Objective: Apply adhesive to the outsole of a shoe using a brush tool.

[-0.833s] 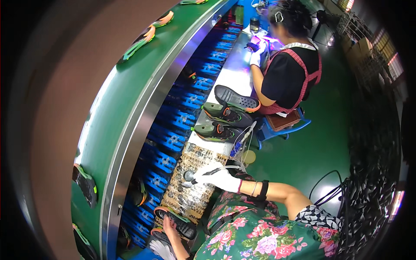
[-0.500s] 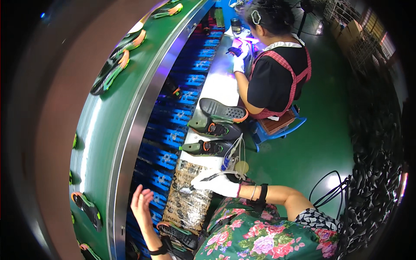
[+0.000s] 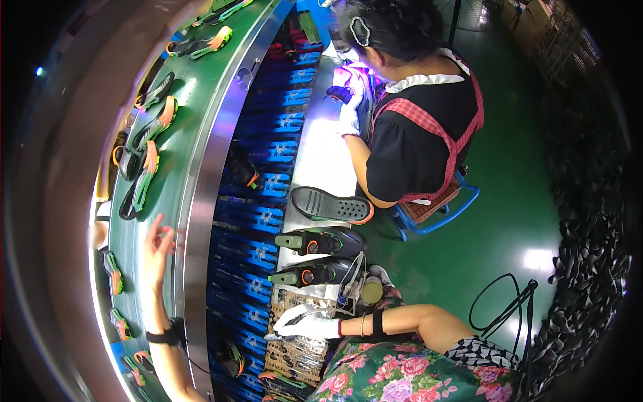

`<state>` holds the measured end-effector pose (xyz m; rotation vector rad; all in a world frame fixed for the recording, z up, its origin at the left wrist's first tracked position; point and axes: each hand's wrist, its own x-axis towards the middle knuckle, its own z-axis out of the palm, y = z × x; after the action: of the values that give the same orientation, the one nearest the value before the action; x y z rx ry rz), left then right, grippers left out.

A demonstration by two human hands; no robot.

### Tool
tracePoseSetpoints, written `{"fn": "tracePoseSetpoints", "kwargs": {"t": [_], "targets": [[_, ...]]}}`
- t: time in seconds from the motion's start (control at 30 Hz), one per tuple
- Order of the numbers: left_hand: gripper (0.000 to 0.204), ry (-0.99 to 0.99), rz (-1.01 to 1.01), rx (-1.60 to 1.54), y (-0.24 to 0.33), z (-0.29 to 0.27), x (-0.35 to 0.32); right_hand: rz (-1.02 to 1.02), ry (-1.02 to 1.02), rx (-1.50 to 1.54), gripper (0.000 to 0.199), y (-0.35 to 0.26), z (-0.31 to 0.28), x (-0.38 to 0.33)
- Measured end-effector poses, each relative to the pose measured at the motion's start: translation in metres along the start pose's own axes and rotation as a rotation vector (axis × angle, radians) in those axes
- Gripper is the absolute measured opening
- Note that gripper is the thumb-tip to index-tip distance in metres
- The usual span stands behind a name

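Observation:
My bare left hand (image 3: 158, 251) is raised over the green conveyor belt (image 3: 175, 120), its fingers apart and nothing in them. Several black shoe soles with orange and green edges lie on the belt; a cluster of soles (image 3: 144, 177) sits just beyond my fingers. My right hand (image 3: 309, 324), in a white glove, is closed round a slim dark-handled tool (image 3: 288, 327) over a tape-covered cardboard sheet (image 3: 289, 358). Beyond it, two black shoe uppers on green lasts (image 3: 321, 241) lie side by side on the bench. Farther along rests a black shoe sole (image 3: 329, 204).
A co-worker (image 3: 415, 114) sits on a blue-framed stool (image 3: 435, 208), handling a shoe under violet light. Blue slatted racks (image 3: 258, 218) run between belt and bench. A thin tube and a yellowish round lid (image 3: 372, 290) are near my right wrist. Black pieces (image 3: 583, 288) are heaped at right.
My left hand has moved left and forward, from beside the racks to above the belt. My right hand has shifted slightly on the cardboard, still gripping the tool. The view has shifted too.

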<state>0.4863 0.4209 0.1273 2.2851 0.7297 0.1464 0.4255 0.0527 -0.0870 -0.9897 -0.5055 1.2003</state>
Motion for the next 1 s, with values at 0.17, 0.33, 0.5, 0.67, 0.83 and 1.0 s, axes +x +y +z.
{"fn": "tracePoseSetpoints", "kwargs": {"t": [0.17, 0.33, 0.5, 0.67, 0.83, 1.0], "targets": [[0.084, 0.025, -0.047, 0.259, -0.020, 0.010, 0.112, -0.042, -0.009, -0.108, 0.027, 0.004, -0.019, 0.010], [0.111, 0.121, 0.313, 0.558, -0.040, -0.003, 0.183, -0.023, -0.028, -0.098, 0.028, 0.005, -0.023, 0.017], [0.125, 0.060, 0.141, 0.472, 0.007, 0.018, 0.205, -0.011, -0.015, -0.088, 0.028, 0.009, -0.036, 0.022], [0.137, 0.095, 0.093, 0.520, -0.032, -0.031, 0.220, -0.083, -0.082, -0.070, 0.027, 0.010, -0.029, 0.030], [0.125, 0.066, -0.033, 0.392, -0.016, 0.005, 0.223, -0.002, -0.066, -0.074, 0.025, 0.012, -0.043, 0.031], [0.034, 0.146, 0.033, 0.184, -0.040, -0.021, 0.201, -0.086, -0.101, -0.189, 0.026, 0.016, -0.034, 0.032]]}}
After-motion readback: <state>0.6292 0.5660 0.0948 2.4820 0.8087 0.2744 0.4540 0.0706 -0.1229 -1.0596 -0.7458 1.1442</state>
